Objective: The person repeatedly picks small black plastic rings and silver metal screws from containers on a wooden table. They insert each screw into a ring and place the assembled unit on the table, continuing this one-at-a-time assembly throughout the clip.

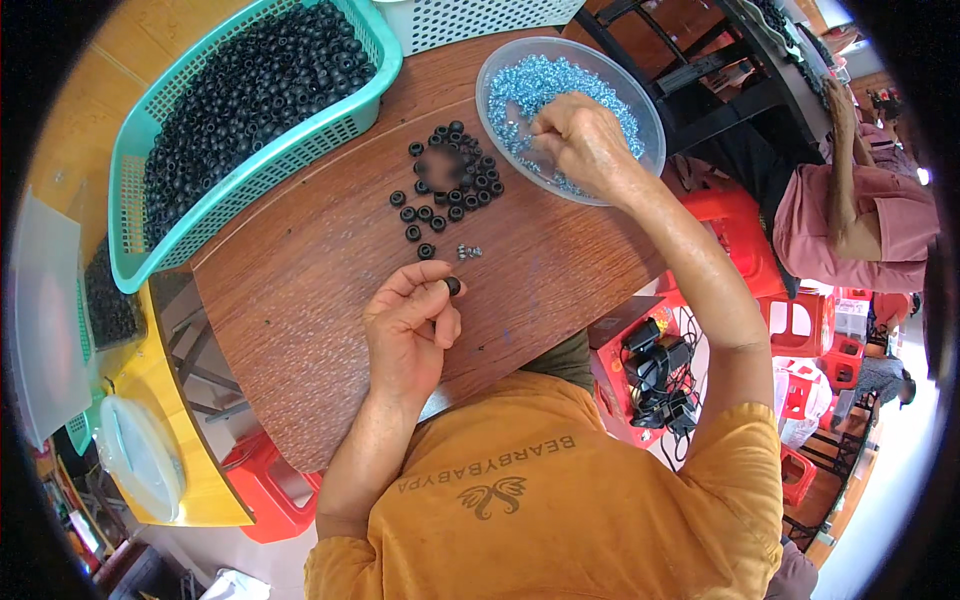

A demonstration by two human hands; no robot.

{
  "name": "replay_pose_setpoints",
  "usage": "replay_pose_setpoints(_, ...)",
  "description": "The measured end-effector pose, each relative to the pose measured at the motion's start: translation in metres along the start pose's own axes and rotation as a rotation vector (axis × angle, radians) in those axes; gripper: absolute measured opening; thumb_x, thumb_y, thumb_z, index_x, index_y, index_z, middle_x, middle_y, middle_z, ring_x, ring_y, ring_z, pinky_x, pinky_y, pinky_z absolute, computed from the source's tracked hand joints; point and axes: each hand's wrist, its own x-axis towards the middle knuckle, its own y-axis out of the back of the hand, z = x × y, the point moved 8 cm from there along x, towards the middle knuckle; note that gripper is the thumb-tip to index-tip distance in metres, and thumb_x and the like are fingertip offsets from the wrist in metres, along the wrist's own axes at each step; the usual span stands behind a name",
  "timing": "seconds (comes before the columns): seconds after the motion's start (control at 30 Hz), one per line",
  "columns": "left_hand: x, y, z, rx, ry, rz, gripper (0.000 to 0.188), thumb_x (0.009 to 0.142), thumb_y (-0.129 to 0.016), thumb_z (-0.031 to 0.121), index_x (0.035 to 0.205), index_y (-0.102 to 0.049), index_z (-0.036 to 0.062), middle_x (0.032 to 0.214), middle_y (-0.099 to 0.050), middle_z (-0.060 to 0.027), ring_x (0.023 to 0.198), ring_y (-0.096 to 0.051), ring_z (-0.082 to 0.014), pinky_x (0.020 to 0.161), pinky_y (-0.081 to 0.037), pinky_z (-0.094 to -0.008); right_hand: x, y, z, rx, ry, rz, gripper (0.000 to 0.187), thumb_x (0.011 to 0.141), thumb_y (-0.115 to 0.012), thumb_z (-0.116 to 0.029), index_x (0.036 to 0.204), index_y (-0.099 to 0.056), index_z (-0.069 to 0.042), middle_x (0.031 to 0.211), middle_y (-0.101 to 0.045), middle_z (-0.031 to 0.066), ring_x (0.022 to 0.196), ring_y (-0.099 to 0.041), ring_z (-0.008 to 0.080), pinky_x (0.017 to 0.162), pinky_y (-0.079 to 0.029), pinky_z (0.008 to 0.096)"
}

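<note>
Between the thumb and fingertips of my left hand (408, 325) is a small black round piece (453, 286), like a bead; the hand is closed on it above the brown table (300, 390). My right hand (592, 145) reaches into a clear plastic bowl (655, 150) of tiny shiny light-blue pieces (540, 80). Its fingers are pinched together, and whatever they grip is hidden. Several black round pieces with holes (456, 213) lie loose in the middle of the table. Near my left fingertips sits a little cluster of tiny silvery pieces (469, 252).
A turquoise basket (391, 65) full of black round pieces stands at the far left, beside a white perforated basket (480, 22). Right of the table, a red stool (735, 240) and a red box of black adapters and cables (660, 375) stand close. A person in pink (830, 225) sits beyond.
</note>
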Motion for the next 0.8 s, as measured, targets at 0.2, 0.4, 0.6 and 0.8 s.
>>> replay_pose_setpoints(0.2, 0.0, -0.001, 0.0, 0.006, -0.009, -0.006, 0.02, 0.082, -0.058, 0.005, 0.1, -0.056, -0.0027, 0.084, -0.063, -0.0116, 0.044, -0.042, -0.0078, 0.047, -0.035, -0.023, 0.001, 0.009, 0.009, 0.298, -0.285, -0.068, 0.009, 0.076, -0.061, -0.005, 0.08, -0.063, 0.003, 0.078, -0.063, 0.0144, 0.074, -0.06, 0.0274, 0.066, -0.045, 0.0356)
replay_pose_setpoints(0.4, 0.0, 0.0, 0.0, -0.019, 0.006, 0.011, 0.019, 0.081, -0.056, 0.001, 0.1, -0.055, -0.0038, 0.083, -0.061, -0.0157, 0.045, -0.045, -0.0121, 0.046, -0.036, -0.0246, -0.004, 0.01, 0.018, 0.201, -0.145, 0.035, 0.011, 0.072, -0.062, -0.009, 0.08, -0.066, -0.002, 0.074, -0.062, 0.0161, 0.072, -0.06, 0.033, 0.065, -0.046, 0.0413)
replay_pose_setpoints(0.6, -0.001, -0.001, 0.001, -0.009, 0.004, 0.011, 0.019, 0.082, -0.056, 0.001, 0.1, -0.055, -0.0035, 0.083, -0.061, -0.0143, 0.045, -0.045, -0.0108, 0.047, -0.035, -0.0244, -0.002, -0.001, 0.008, 0.085, -0.137, -0.061, 0.013, 0.071, -0.066, -0.006, 0.082, -0.066, -0.002, 0.075, -0.061, 0.0107, 0.078, -0.058, 0.0263, 0.071, -0.045, 0.0369)
replay_pose_setpoints(0.8, -0.001, -0.002, 0.001, 0.009, -0.005, 0.0, 0.02, 0.082, -0.057, 0.003, 0.101, -0.056, -0.0036, 0.085, -0.063, -0.0124, 0.044, -0.043, -0.008, 0.047, -0.035, -0.0227, 0.001, -0.009, 0.006, 0.016, -0.042, -0.034, 0.012, 0.07, -0.067, -0.007, 0.079, -0.064, -0.001, 0.074, -0.06, 0.0102, 0.077, -0.057, 0.0279, 0.072, -0.045, 0.0374)
